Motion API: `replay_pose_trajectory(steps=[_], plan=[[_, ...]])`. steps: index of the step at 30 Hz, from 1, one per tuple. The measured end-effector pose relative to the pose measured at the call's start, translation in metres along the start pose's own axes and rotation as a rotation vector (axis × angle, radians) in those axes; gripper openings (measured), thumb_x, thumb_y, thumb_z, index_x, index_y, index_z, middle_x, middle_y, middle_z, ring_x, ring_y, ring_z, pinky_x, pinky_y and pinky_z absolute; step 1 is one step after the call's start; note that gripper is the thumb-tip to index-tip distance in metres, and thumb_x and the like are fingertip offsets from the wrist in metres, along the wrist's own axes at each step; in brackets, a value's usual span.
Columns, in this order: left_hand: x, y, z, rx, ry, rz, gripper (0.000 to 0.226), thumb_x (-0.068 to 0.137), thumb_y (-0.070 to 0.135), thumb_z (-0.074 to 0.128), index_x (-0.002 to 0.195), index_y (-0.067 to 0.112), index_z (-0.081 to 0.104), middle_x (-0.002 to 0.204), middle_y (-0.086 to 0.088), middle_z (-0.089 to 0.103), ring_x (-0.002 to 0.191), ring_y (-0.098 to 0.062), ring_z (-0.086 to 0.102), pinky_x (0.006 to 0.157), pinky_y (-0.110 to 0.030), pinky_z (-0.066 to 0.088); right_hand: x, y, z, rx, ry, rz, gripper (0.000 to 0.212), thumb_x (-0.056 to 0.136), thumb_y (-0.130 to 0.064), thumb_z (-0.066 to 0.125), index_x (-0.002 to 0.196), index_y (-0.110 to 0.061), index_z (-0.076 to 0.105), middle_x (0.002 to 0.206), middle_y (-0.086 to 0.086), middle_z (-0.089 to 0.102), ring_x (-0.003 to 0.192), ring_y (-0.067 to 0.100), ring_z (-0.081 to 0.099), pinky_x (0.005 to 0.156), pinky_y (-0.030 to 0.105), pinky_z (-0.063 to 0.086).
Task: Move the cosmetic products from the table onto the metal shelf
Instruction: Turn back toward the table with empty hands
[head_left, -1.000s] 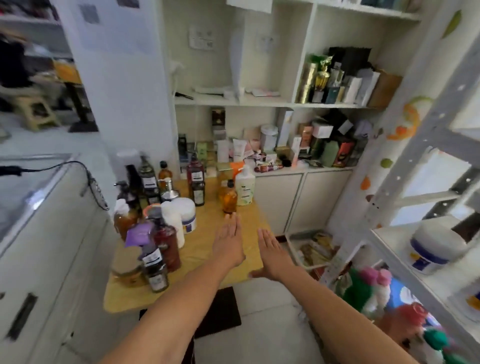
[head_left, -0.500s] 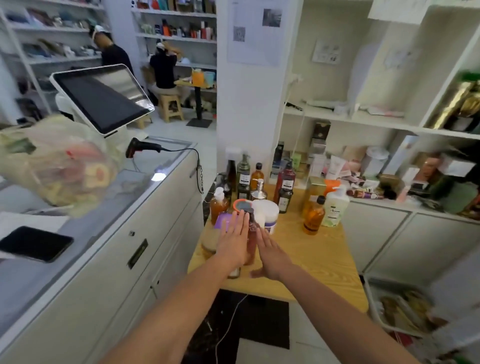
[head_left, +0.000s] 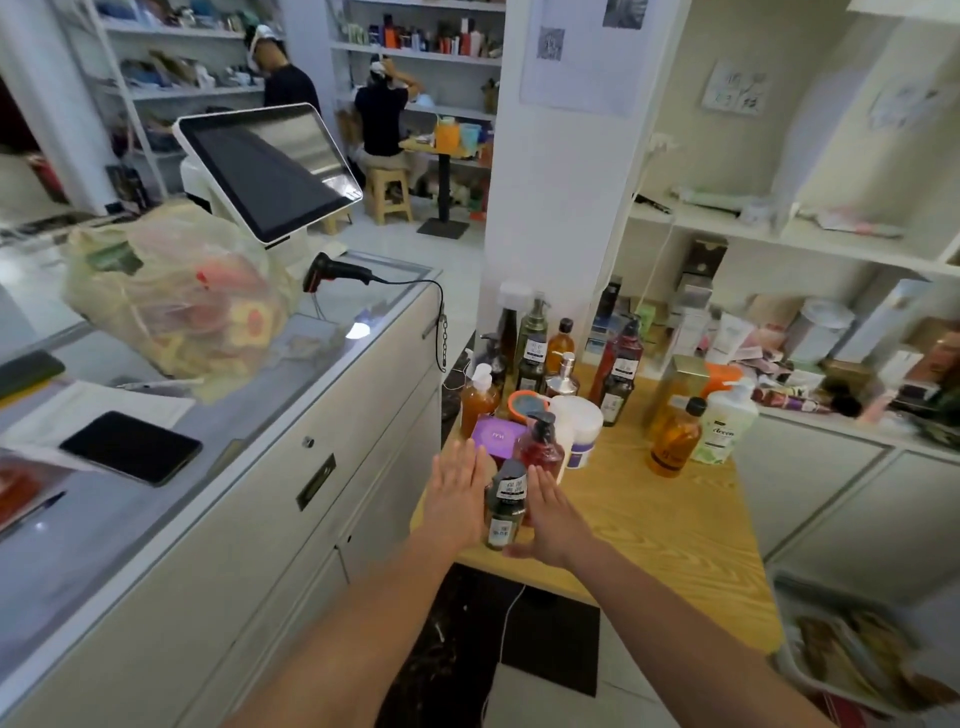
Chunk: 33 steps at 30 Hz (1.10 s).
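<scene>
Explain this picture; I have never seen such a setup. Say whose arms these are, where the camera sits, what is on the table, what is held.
No machine: a person wears one camera on the head, looking down at their own arms. The left hand and right hand are flat, fingers straight, either side of a small dark bottle; neither grips it. It stands on a wooden table with a red pump bottle, a purple box, a white jar and an amber bottle. The metal shelf is out of view.

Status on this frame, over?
Both open, flat: left hand, right hand. Flanking small dark bottle near table edge. Close behind it, red pump bottle.
</scene>
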<state>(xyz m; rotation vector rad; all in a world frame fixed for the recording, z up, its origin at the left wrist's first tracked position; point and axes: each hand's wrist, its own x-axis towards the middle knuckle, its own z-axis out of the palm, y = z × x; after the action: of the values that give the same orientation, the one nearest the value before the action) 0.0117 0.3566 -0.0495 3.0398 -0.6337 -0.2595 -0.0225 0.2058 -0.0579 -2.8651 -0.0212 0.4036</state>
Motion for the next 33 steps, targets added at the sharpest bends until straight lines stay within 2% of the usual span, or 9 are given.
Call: replay_pose_trajectory(steps=[9, 14, 16, 18, 20, 23, 26, 30, 33], plan=[[0.023, 0.004, 0.026, 0.037, -0.094, 0.058, 0.089, 0.093, 0.04, 0.046, 0.151, 0.009, -0.014, 0.156, -0.016, -0.024, 0.143, -0.035, -0.024, 0.113, -0.05, -0.016, 0.019, 0.009, 0.016, 0.027, -0.065, 0.074, 0.114, 0.076, -0.051, 0.069, 0.15, -0.01, -0.008, 0.159, 0.01, -0.002, 0.147, 0.024, 0.003, 0.12, 0.038, 0.005], [0.034, 0.003, 0.035, 0.017, -0.138, 0.052, 0.089, 0.093, 0.04, 0.047, 0.151, 0.009, -0.013, 0.157, -0.017, -0.021, 0.144, -0.035, -0.021, 0.114, -0.052, -0.013, 0.029, 0.011, 0.023, 0.084, -0.1, 0.12, 0.111, 0.075, -0.043, 0.073, 0.151, -0.013, -0.003, 0.159, 0.007, 0.009, 0.141, 0.028, 0.024, 0.117, 0.039, 0.02], [0.039, -0.001, 0.04, 0.0, -0.133, 0.053, 0.092, 0.092, 0.042, 0.049, 0.151, 0.01, -0.013, 0.157, -0.017, -0.021, 0.144, -0.035, -0.021, 0.114, -0.051, -0.014, 0.033, 0.01, 0.024, 0.137, -0.1, 0.146, 0.105, 0.075, -0.036, 0.075, 0.15, -0.013, 0.005, 0.154, 0.008, 0.023, 0.134, 0.03, 0.037, 0.112, 0.039, 0.03], [0.044, -0.004, 0.044, -0.027, -0.138, 0.062, 0.095, 0.091, 0.046, 0.052, 0.151, 0.011, -0.013, 0.157, -0.018, -0.022, 0.144, -0.035, -0.021, 0.114, -0.05, -0.014, 0.038, 0.009, 0.026, 0.224, -0.083, 0.19, 0.099, 0.073, -0.032, 0.077, 0.147, -0.014, 0.013, 0.143, 0.01, 0.043, 0.124, 0.029, 0.049, 0.104, 0.04, 0.04], [0.049, -0.008, 0.047, -0.076, -0.141, 0.07, 0.096, 0.09, 0.048, 0.054, 0.152, 0.014, -0.011, 0.157, -0.018, -0.021, 0.144, -0.035, -0.021, 0.115, -0.049, -0.014, 0.043, 0.01, 0.027, 0.321, -0.056, 0.234, 0.094, 0.072, -0.028, 0.077, 0.144, -0.015, 0.017, 0.132, 0.012, 0.055, 0.116, 0.029, 0.055, 0.096, 0.04, 0.046], [0.057, -0.013, 0.048, -0.185, -0.113, 0.076, 0.086, 0.089, 0.04, 0.058, 0.154, 0.021, 0.004, 0.159, -0.016, -0.017, 0.145, -0.033, -0.019, 0.116, -0.045, -0.013, 0.048, 0.008, 0.027, 0.431, -0.002, 0.289, 0.09, 0.073, -0.021, 0.076, 0.144, -0.016, 0.02, 0.127, 0.012, 0.059, 0.115, 0.03, 0.057, 0.092, 0.036, 0.047], [0.064, -0.015, 0.048, -0.243, -0.09, 0.072, 0.068, 0.091, 0.029, 0.058, 0.15, 0.025, 0.023, 0.16, -0.013, -0.008, 0.147, -0.031, -0.015, 0.119, -0.045, -0.009, 0.053, 0.007, 0.029, 0.482, 0.066, 0.323, 0.083, 0.075, -0.021, 0.074, 0.143, -0.017, 0.026, 0.122, 0.012, 0.062, 0.111, 0.031, 0.059, 0.087, 0.034, 0.048], [0.07, -0.011, 0.05, -0.298, -0.059, 0.064, 0.061, 0.09, 0.036, 0.059, 0.145, 0.026, 0.035, 0.161, -0.01, 0.004, 0.148, -0.03, -0.007, 0.12, -0.043, -0.005, 0.052, 0.008, 0.033, 0.494, 0.108, 0.334, 0.08, 0.074, -0.021, 0.075, 0.141, -0.02, 0.032, 0.116, 0.012, 0.065, 0.105, 0.03, 0.061, 0.082, 0.034, 0.048], [0.07, -0.009, 0.052, -0.328, -0.018, 0.088, 0.059, 0.086, 0.033, 0.064, 0.14, 0.023, 0.043, 0.157, -0.006, 0.019, 0.146, -0.029, 0.003, 0.119, -0.04, 0.003, 0.049, 0.012, 0.035, 0.516, 0.127, 0.343, 0.078, 0.074, -0.019, 0.076, 0.14, -0.02, 0.035, 0.115, 0.011, 0.065, 0.104, 0.029, 0.061, 0.081, 0.032, 0.046]])
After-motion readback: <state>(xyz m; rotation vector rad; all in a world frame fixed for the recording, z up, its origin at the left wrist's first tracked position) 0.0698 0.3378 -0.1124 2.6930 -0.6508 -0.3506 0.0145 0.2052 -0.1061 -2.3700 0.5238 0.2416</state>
